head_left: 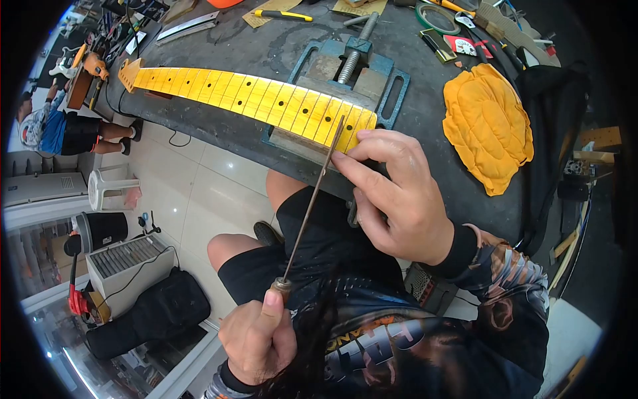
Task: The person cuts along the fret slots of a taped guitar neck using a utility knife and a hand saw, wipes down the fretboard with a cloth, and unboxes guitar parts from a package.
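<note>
A yellow guitar neck [229, 93] with black dots and metal frets lies along the bench edge, its headstock [131, 74] at the far left. Its right end rests over a blue metal vise [392, 93]. My left hand [259, 336] is closed round the wooden handle [282, 286] of a thin, long file [307, 216], thumb on top. The file's tip lies across the fretboard near its right end. My right hand [405, 196] has bent fingers at that end, with fingertips touching the neck's edge near the file; nothing is visibly held in it.
A crumpled yellow cloth [488, 130] lies on the dark bench to the right. Green tape [437, 18], a yellow cutter [284, 14] and a metal ruler [188, 28] lie farther back. Another person [73, 130] stands at left, near a white stool [113, 189].
</note>
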A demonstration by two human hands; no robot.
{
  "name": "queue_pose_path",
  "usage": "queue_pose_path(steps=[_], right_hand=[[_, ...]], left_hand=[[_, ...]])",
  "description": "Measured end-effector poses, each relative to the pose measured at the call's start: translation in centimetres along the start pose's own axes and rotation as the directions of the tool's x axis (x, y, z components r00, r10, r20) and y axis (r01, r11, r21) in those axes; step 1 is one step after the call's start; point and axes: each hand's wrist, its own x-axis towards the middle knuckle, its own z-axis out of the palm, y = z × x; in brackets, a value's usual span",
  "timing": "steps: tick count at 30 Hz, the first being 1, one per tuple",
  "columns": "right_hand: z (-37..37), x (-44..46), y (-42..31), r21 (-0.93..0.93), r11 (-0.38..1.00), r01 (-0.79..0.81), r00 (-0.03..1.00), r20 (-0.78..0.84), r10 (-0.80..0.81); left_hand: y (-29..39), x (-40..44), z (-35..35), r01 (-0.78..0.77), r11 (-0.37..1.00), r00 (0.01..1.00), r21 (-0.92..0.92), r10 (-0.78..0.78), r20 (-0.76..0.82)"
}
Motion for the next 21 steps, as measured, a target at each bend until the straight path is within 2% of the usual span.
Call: queue_pose_path(steps=[4, 7, 10, 12, 15, 19, 21], right_hand=[[0.0, 0.1, -0.1, -0.006, 1.000, 0.012, 1.000, 0.006, -0.012], [0.1, 0.0, 0.0, -0.001, 1.000, -0.001, 1.000, -0.001, 0.001], [0.2, -0.1, 0.0, 0.018, 1.000, -0.021, 1.000, -0.013, 0.021], [0.2, 0.0, -0.1, 0.021, 1.000, -0.010, 1.000, -0.011, 0.010], [0.2, 0.0, -0.1, -0.002, 1.000, -0.005, 1.000, -0.013, 0.005], [0.3, -0.2, 0.1, 0.016, 1.000, -0.015, 1.000, -0.008, 0.015], [0.3, -0.3, 0.1, 0.019, 1.000, -0.016, 1.000, -0.007, 0.016]], left_hand=[[0.2, 1.4, 0.4, 0.017, 0.999, 1.000, -0.047, -0.017, 0.000], [0.2, 1.6, 0.3, 0.016, 0.998, 0.997, -0.069, -0.011, 0.075], [-0.3, 1.1, 0.8, -0.004, 1.000, 1.000, -0.029, 0.004, 0.008], [-1.2, 2.9, 2.1, -0.156, 0.985, 0.985, -0.070, 0.151, -0.081], [-1.2, 5.9, 2.9, -0.167, 0.977, 0.986, -0.134, 0.163, -0.039], [-2.5, 3.1, 1.5, -0.147, 0.978, 0.989, -0.148, 0.143, -0.039], [-3.9, 1.0, 0.5, -0.140, 0.967, 0.990, -0.212, 0.134, -0.042]])
